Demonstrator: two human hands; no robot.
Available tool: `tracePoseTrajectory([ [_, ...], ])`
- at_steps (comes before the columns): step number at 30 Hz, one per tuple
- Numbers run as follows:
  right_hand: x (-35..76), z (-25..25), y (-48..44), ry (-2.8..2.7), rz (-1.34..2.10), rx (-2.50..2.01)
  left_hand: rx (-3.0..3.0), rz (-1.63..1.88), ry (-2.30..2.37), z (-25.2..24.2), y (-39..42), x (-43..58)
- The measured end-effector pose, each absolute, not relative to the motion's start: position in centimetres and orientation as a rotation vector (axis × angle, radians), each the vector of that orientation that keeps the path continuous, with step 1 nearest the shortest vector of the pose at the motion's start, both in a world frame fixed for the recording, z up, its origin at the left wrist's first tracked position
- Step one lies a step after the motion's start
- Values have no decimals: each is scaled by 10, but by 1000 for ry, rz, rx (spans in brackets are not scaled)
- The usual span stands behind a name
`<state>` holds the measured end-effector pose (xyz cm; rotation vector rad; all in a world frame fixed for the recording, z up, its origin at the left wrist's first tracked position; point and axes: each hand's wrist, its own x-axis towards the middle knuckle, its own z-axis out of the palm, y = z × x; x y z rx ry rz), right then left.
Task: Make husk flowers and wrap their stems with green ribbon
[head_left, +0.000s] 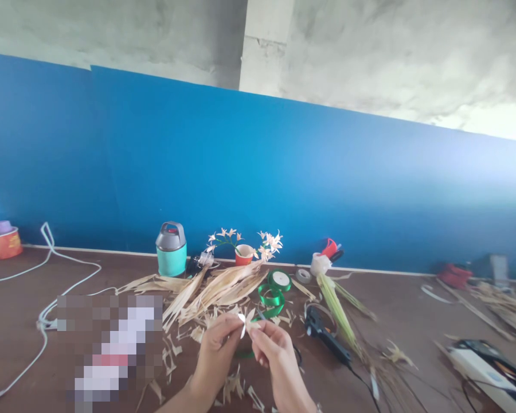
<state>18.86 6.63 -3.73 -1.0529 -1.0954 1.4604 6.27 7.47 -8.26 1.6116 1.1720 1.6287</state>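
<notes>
A small pale flower of pointed, husk-like petals [250, 322] is held up between my two hands, just above the table. My left hand [220, 339] pinches a petal on its left side with thumb and index finger. From the right, my right hand [274, 344] grips the flower close to its base; the fingers cover that part. Behind them, a spool of green ribbon [280, 280] trails a loose green ribbon [272, 300] toward my hands. Dry corn husks [226, 287] lie beyond my left hand, and cut husk scraps [232, 385] are scattered around both hands.
At the back stand a teal container [171, 259] and an orange paper cup [243, 256] with finished flowers [272, 245]. Right of my hands lie a black corded tool [329, 338] and green stalks [337, 312]. A white cable [47, 321] runs along the left; a pixelated patch hides something there.
</notes>
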Motion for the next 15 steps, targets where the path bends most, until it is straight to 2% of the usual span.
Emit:
tracePoseTrajectory([
  [15,193,-45,71,-1093,1312,-1099,1086,1461,1261,-70,74,64],
])
